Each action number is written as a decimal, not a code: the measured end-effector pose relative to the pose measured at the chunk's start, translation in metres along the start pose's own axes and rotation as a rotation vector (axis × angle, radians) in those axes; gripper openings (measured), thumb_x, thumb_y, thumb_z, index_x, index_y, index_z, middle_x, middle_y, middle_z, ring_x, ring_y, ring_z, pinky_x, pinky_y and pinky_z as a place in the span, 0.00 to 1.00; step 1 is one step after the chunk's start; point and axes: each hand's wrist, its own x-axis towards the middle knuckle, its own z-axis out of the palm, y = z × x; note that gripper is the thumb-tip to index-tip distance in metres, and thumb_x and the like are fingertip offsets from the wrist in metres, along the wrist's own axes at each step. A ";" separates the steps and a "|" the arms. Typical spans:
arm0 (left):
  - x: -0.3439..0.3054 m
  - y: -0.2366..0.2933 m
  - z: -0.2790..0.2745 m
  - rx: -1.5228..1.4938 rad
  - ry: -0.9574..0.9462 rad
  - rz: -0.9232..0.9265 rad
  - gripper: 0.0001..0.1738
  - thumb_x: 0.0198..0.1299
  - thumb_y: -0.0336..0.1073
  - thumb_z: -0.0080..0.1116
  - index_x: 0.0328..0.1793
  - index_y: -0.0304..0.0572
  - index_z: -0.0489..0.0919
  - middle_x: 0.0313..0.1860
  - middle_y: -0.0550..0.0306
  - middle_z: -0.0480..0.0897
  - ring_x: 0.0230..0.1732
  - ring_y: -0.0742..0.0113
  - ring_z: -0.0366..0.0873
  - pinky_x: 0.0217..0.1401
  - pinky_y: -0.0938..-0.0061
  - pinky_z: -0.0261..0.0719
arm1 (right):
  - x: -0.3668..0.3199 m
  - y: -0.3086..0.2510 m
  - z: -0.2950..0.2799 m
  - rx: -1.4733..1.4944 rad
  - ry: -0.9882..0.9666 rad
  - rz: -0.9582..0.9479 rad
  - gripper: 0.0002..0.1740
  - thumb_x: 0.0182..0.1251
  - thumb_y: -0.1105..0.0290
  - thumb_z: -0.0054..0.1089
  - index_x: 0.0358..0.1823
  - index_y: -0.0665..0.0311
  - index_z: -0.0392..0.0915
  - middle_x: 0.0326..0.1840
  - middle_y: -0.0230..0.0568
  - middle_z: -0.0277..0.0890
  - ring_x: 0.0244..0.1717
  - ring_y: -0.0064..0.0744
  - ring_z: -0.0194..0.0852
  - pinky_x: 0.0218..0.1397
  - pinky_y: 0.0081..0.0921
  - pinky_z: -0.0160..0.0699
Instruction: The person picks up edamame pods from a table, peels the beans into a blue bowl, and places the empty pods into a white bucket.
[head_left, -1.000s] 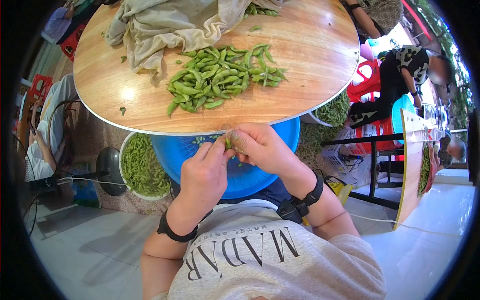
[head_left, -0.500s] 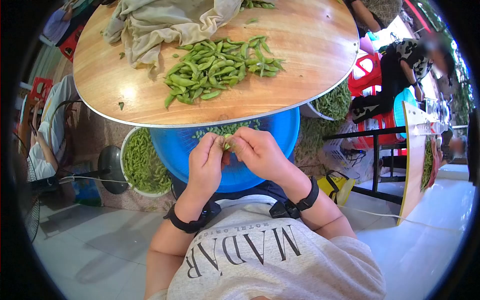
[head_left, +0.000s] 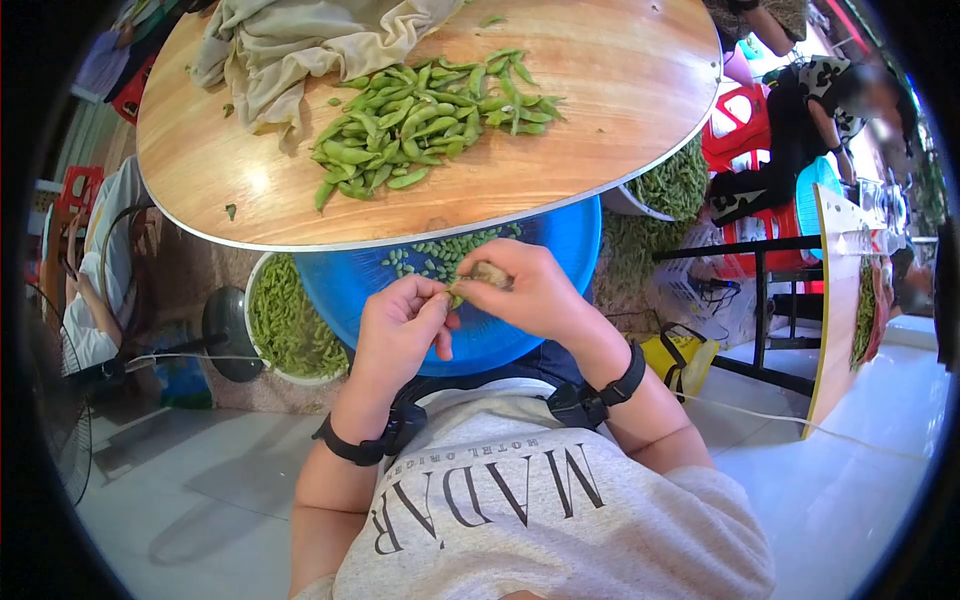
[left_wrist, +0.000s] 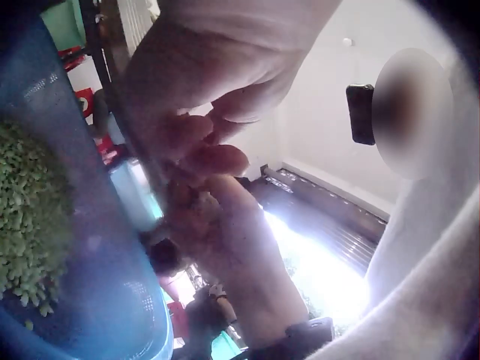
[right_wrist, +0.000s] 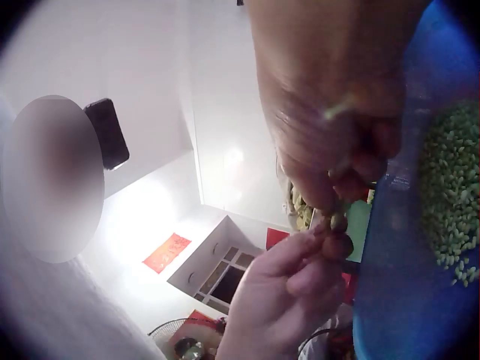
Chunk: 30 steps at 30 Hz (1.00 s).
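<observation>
As your left hand (head_left: 398, 318) pinches the pod (head_left: 455, 299), your right hand (head_left: 528, 288) does too

It sits over the basin (head_left: 577, 250) (mostly hidden). Expect it light, pliant, perhaps slippery; take it by the ends, gently, since it may bruise.

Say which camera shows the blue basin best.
The head view: it shows the most of the blue basin, from above, though the table covers its far side. The left wrist view catches only part, at frame left; the right wrist view only part, at frame right.
</observation>
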 end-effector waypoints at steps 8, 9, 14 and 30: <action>0.003 -0.002 0.005 -0.053 -0.045 -0.025 0.04 0.60 0.28 0.48 0.37 0.34 0.72 0.22 0.56 0.77 0.14 0.77 0.70 0.14 0.85 0.65 | 0.005 0.010 -0.007 0.189 -0.190 0.215 0.11 0.47 0.67 0.59 0.29 0.68 0.77 0.21 0.44 0.74 0.23 0.30 0.72 0.29 0.25 0.71; 0.004 -0.004 0.005 -0.068 -0.051 -0.028 0.04 0.60 0.28 0.47 0.38 0.34 0.72 0.22 0.55 0.76 0.14 0.76 0.70 0.14 0.84 0.65 | 0.006 0.013 -0.008 0.231 -0.208 0.247 0.11 0.47 0.67 0.58 0.29 0.68 0.77 0.20 0.45 0.74 0.23 0.29 0.72 0.29 0.25 0.71; 0.008 -0.016 0.002 0.016 0.093 0.060 0.04 0.60 0.25 0.47 0.41 0.33 0.68 0.22 0.55 0.76 0.14 0.76 0.70 0.15 0.84 0.66 | -0.001 0.025 -0.004 -0.109 0.079 0.189 0.11 0.47 0.67 0.59 0.29 0.69 0.77 0.25 0.49 0.75 0.27 0.44 0.74 0.32 0.31 0.73; 0.010 -0.005 0.016 0.421 -0.004 0.311 0.05 0.59 0.23 0.46 0.42 0.33 0.68 0.22 0.56 0.77 0.16 0.76 0.71 0.17 0.81 0.69 | 0.000 0.020 -0.008 -0.126 -0.099 0.192 0.11 0.48 0.70 0.57 0.34 0.67 0.76 0.24 0.47 0.75 0.27 0.43 0.75 0.31 0.30 0.73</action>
